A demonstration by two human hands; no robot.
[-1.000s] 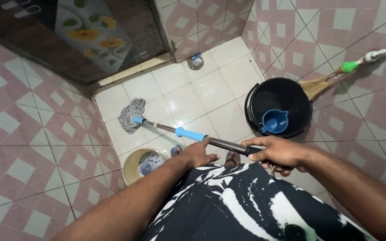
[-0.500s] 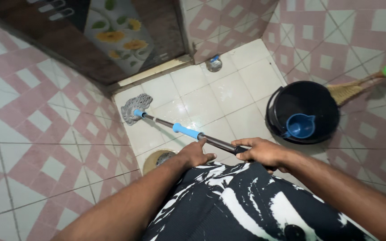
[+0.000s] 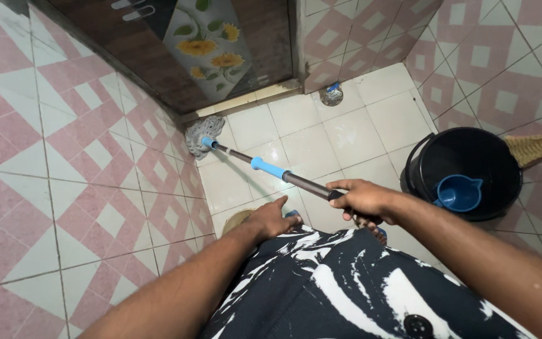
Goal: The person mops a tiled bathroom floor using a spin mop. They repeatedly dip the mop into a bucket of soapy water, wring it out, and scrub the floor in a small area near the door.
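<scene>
We see the white tiled floor [image 3: 346, 135] hemmed in by pink-and-white patterned wall tiles, with a dark door [image 3: 177, 50] at the far end carrying a tall panel of yellow flowers and green leaves. On the right sits a black bucket [image 3: 472, 154] with a blue jug [image 3: 459, 193] inside it, a straw broom head [image 3: 537, 145] poking in beside it. Now the mop [image 3: 265, 168]: its dark pole with the blue sleeve runs from near right to far left, the grey mop head [image 3: 201, 133] pressed on the floor in the far left corner by the door. Our right hand [image 3: 362, 201] is wrapped tight round the near end of the pole. Our left hand [image 3: 274, 216] hangs loosely spread just below the pole, off it, above a tan bowl rim [image 3: 236, 220]. A small round drain [image 3: 331, 94] sits far back.
</scene>
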